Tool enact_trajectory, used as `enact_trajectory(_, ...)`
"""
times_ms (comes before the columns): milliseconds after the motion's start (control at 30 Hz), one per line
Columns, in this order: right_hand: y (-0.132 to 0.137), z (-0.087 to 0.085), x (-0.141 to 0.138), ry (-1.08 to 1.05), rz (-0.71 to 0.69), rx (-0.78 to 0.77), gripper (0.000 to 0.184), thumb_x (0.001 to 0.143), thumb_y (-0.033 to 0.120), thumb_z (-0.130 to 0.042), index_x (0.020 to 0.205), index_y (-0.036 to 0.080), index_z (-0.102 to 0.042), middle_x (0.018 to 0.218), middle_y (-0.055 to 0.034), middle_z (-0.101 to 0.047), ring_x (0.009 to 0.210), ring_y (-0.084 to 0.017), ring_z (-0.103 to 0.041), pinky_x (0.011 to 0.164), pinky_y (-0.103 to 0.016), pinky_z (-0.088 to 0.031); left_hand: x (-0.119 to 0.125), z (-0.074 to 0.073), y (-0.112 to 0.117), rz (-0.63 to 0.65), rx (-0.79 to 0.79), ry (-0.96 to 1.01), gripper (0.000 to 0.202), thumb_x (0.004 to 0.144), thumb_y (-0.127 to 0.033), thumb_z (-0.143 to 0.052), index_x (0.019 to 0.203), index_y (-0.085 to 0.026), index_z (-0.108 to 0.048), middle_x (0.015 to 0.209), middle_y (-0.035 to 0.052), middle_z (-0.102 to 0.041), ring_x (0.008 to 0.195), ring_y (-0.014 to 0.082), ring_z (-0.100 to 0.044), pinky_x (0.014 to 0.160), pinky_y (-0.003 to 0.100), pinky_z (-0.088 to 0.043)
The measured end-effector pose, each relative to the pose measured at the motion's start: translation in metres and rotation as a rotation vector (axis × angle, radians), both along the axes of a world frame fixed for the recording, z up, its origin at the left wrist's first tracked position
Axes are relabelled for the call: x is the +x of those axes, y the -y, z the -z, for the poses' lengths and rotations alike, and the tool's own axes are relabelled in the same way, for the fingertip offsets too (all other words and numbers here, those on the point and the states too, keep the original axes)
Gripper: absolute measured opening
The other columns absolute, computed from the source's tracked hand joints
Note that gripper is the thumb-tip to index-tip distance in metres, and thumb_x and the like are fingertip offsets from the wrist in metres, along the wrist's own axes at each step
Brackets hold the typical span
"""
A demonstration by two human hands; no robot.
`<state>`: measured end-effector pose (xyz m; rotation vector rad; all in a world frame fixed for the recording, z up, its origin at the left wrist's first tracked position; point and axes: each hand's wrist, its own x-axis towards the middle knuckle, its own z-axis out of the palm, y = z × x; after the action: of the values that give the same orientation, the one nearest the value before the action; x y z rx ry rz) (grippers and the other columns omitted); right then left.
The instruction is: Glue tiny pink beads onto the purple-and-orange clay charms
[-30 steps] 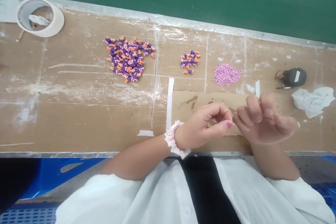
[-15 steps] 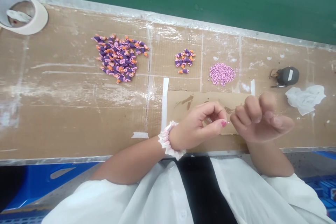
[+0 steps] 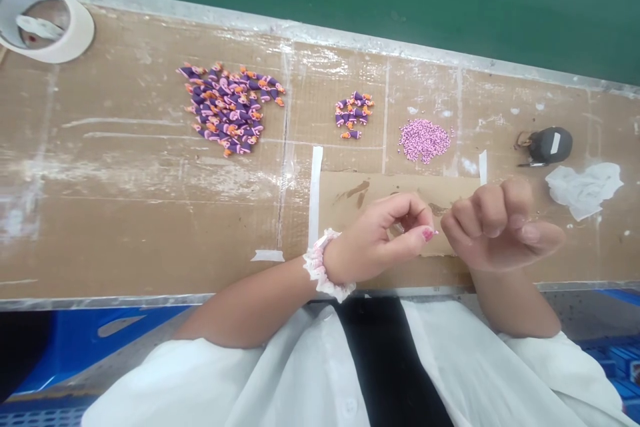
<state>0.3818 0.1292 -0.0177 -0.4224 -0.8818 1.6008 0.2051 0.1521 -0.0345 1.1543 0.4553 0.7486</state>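
My left hand (image 3: 385, 233), with a frilly white-and-pink scrunchie (image 3: 323, 265) at its wrist, is closed in a pinch. A tiny pink bead (image 3: 436, 233) shows at the tips of its thumb and forefinger. Facing it across a small gap, my right hand (image 3: 500, 223) has its fingers curled in; whatever they hold, if anything, is hidden. Both hands hover over a taped-down cardboard sheet (image 3: 380, 183). Beyond them lies a pile of small pink beads (image 3: 424, 140), with a small group of purple, pink and orange figures (image 3: 354, 113) to its left.
A larger heap of the same figures (image 3: 227, 110) lies further left. A wide tape roll (image 3: 77, 30) stands at the far left corner. On the right are a black rounded object (image 3: 550, 145) with a white label and a crumpled white tissue (image 3: 585, 188).
My right hand has shifted slightly right, widening the gap between the hands a little. My left hand keeps its pinch almost in place. The whole view has moved very slightly.
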Motion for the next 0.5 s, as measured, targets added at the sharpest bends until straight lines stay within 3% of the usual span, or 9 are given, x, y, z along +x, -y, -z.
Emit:
enact_trajectory(167,0.0013,-0.0009,-0.0018,0.019,0.047,-0.039,0.037,0.077,0.027,-0.061,0.062,0.021,-0.028,0.052,0.0071,-0.026,0.040,-0.007,-0.020,0.032,-0.020,-0.020,0.0005,0.0001,0.0004,0.005,-0.014,0.004,0.015,0.090,-0.025,-0.057,0.080,-0.015,-0.052,0.073,-0.0009,-0.051,0.065,0.0067,-0.046,0.062,0.021,-0.041)
enact_trajectory(500,0.0004,-0.0004,-0.0005,-0.003,0.001,-0.046,0.032,0.077,0.023,-0.058,0.065,0.021,-0.028,0.055,0.0067,-0.028,0.042,-0.008,-0.022,0.033,-0.021,-0.021,0.0010,0.0007,0.0006,0.000,-0.017,0.002,0.015,0.090,-0.025,-0.057,0.079,-0.015,-0.052,0.074,0.0000,-0.053,0.065,0.0065,-0.047,0.062,0.021,-0.042)
